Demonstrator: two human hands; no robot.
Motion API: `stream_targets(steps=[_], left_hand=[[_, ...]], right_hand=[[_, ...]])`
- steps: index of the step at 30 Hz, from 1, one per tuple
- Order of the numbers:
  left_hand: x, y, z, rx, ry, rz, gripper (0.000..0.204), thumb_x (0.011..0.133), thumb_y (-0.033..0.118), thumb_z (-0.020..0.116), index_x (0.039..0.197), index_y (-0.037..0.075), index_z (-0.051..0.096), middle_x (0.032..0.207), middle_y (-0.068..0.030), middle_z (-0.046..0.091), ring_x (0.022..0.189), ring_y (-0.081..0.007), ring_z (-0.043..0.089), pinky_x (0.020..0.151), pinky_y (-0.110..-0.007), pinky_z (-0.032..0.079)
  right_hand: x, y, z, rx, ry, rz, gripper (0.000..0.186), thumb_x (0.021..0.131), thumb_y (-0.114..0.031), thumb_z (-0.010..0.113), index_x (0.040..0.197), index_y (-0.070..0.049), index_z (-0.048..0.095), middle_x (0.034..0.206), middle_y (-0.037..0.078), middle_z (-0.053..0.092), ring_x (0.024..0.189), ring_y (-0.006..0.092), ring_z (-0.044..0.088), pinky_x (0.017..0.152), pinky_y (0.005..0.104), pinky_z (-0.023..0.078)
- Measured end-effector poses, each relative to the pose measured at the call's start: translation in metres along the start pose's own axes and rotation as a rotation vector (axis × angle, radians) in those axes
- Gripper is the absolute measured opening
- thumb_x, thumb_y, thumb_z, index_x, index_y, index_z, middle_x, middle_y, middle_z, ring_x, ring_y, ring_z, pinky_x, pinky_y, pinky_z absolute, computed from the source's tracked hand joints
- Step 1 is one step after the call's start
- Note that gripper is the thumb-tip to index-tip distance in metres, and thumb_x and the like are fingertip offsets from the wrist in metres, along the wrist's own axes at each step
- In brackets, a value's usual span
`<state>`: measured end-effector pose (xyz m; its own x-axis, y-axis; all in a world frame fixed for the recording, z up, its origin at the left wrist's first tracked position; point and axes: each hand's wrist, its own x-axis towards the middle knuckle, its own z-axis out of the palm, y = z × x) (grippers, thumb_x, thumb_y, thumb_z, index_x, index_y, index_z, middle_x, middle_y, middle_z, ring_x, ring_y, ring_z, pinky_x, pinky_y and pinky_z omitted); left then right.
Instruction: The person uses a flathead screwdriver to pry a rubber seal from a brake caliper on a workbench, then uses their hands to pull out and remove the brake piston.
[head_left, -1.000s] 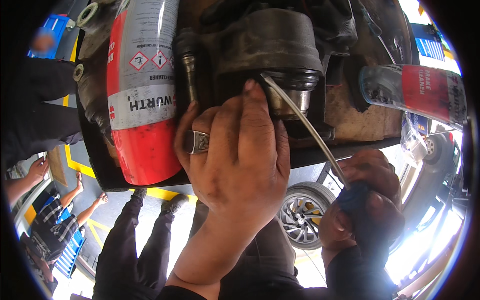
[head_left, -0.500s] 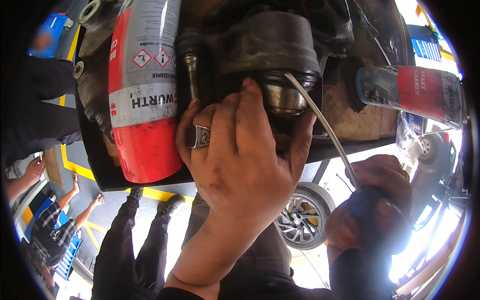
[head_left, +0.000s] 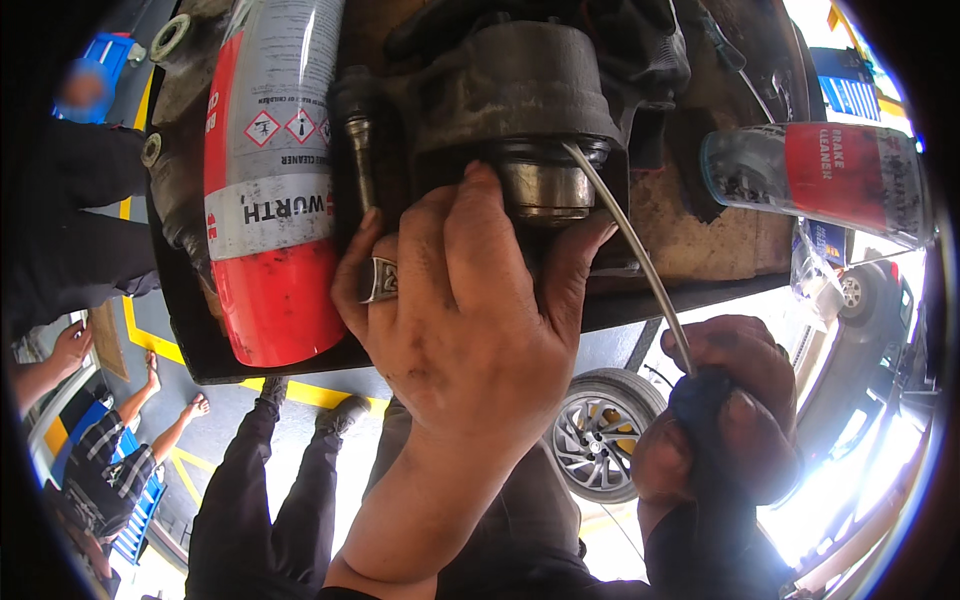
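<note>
A dark metal brake caliper lies on the bench, its shiny piston facing me. Black rubber rings the piston where it enters the caliper body. My left hand, with a ring on one finger, grips the caliper from the near side: one fingertip rests by the rubber, and the thumb lies right of the piston. In my right hand is the dark handle of a screwdriver, fingers wrapped round it. Its long metal shaft slants up leftward, and the tip touches the rubber's right part.
A red and grey spray can lies left of the caliper, and another spray can lies at right. The bench edge runs below my hands. A wheel is on the floor beyond it. Other people are at left.
The caliper and both hands sit slightly farther left in view, the cans shifting less. My right hand has come left with the screwdriver, whose tip stays at the rubber.
</note>
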<state>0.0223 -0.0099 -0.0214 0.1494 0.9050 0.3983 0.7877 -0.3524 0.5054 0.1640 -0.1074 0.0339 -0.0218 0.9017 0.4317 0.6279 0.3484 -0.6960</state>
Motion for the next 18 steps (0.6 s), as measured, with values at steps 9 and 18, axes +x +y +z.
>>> stream_targets(steps=[9,18], left_hand=[[-0.002,-0.006,0.004,-0.046,0.042,0.030,0.059,0.075,0.037,0.093,0.111,-0.002,0.066,0.099,-0.0133,0.072,0.087,-0.0323,0.071,0.081,-0.041,0.054],[0.003,-0.002,-0.001,-0.015,0.008,0.016,0.061,0.075,0.041,0.093,0.112,-0.001,0.068,0.100,-0.0127,0.073,0.090,-0.0320,0.071,0.081,-0.039,0.053]], right_hand=[[-0.008,0.020,0.012,0.043,0.070,-0.036,0.074,0.074,-0.012,0.089,0.135,-0.014,0.046,0.109,0.019,0.066,0.083,0.0359,0.074,0.065,0.0425,0.061],[-0.010,0.027,0.019,0.012,0.116,-0.029,0.078,0.073,-0.009,0.089,0.136,-0.014,0.045,0.111,0.019,0.066,0.084,0.0366,0.074,0.064,0.0427,0.062]])
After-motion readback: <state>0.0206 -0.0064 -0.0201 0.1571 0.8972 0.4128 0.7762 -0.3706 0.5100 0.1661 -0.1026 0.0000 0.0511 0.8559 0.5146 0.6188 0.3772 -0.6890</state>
